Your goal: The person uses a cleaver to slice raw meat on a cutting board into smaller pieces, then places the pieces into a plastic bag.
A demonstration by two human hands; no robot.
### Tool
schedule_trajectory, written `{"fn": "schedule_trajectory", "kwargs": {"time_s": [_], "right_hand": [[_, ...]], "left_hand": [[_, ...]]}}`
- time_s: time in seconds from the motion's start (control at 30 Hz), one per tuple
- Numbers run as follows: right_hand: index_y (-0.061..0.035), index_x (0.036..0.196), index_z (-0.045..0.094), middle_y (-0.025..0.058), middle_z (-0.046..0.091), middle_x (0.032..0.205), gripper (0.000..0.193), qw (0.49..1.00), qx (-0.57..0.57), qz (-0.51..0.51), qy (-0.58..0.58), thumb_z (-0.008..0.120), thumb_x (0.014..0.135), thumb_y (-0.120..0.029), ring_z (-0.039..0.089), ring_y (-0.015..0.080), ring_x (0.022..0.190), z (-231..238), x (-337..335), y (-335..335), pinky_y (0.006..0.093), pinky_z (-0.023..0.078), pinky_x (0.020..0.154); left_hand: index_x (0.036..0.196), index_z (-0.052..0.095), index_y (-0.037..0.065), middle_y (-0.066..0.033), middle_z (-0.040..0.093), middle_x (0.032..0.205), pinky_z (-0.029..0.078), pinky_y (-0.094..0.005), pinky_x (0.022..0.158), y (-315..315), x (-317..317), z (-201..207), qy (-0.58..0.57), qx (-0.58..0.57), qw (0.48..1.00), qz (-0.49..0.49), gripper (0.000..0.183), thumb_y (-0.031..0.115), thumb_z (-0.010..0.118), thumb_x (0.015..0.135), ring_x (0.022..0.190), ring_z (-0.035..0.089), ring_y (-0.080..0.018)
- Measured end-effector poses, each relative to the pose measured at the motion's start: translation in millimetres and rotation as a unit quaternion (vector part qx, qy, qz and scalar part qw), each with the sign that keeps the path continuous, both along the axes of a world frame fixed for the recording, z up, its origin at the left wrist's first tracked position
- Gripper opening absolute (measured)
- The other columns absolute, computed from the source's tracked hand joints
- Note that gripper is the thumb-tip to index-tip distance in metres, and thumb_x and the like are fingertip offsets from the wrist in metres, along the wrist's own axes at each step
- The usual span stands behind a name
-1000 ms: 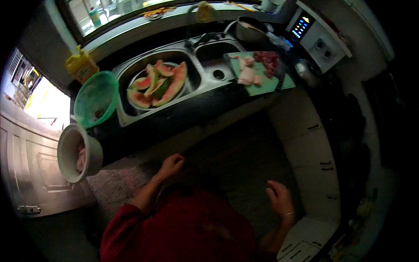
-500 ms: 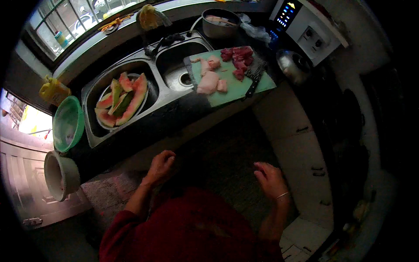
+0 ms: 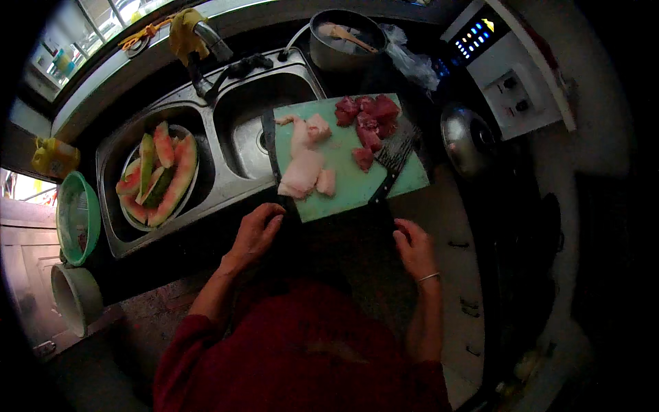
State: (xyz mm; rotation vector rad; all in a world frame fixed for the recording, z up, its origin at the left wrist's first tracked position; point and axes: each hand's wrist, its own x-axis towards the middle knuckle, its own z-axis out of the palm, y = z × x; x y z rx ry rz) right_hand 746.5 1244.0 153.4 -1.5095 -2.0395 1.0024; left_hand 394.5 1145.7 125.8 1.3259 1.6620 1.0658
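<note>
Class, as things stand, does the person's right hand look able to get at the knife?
Probably yes: the right hand looks empty and is near the knife, whose black handle points toward the near edge of the cutting board. Nothing visible blocks the way.

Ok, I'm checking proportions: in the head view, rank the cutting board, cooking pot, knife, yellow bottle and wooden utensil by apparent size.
1. Cutting board
2. Cooking pot
3. Knife and yellow bottle: too alike to rank
4. Wooden utensil
</note>
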Motion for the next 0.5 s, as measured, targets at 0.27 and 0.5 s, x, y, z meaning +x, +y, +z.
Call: {"fn": "schedule_trajectory", "kwargs": {"time_s": [0.27, 0.5], "right_hand": [[-0.0017, 0.132, 0.046, 0.0191, 0.058, 0.110, 0.056, 0.996, -0.005, -0.031, -0.084, 0.067, 0.087, -0.027, 0.061, 0.0302, 0.092, -24.7, -22.4, 103.1, 0.0411, 0.049, 0.077], [-0.0030, 0.146, 0.027, 0.0273, 0.046, 0.132, 0.083, 0.989, 0.062, 0.068, -0.112, 0.070, 0.083, -0.035, 0.053, 0.0444, 0.113, -50.5, -31.4, 140.4, 0.0475, 0.047, 0.092]], "left_hand": [[0.108, 0.062, 0.002, -0.0097, 0.065, 0.094, 0.048, -0.0298, 0.078, 22.9, 6.3, 2.7, 0.007, -0.088, 0.991, 0.101, 0.018, 0.009, 0.058, 0.092, 0.087, 0.060, -0.0149], [0.107, 0.062, 0.001, -0.0127, 0.065, 0.095, 0.049, -0.0315, 0.077, 39.5, 32.4, -3.2, 0.024, -0.050, 0.981, 0.188, 0.019, 0.010, 0.059, 0.091, 0.084, 0.062, -0.0215]]}}
